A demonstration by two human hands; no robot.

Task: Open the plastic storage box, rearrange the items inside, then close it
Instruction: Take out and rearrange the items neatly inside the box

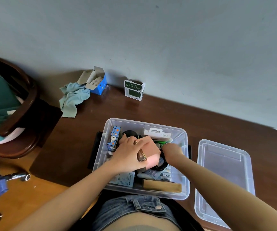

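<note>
The clear plastic storage box (185,139) stands open on the dark table in front of me, packed with small items. Its clear lid (224,177) lies upside down to the right of it. My left hand (127,155) is inside the box and grips a pink box (151,147) together with a small brown-and-gold object (142,156). My right hand (172,151) reaches down among the items behind the pink box; its fingers are hidden. A blue printed carton (114,138) stands at the box's left wall, a white package (157,134) at the back, a tan flat pack (162,185) at the front.
A green-and-white carton (133,90) and an open blue carton (97,84) stand by the wall, next to a crumpled pale blue cloth (72,97). A dark round wooden chair (17,114) is on the left. A metal piece (20,177) lies on the lighter wood surface.
</note>
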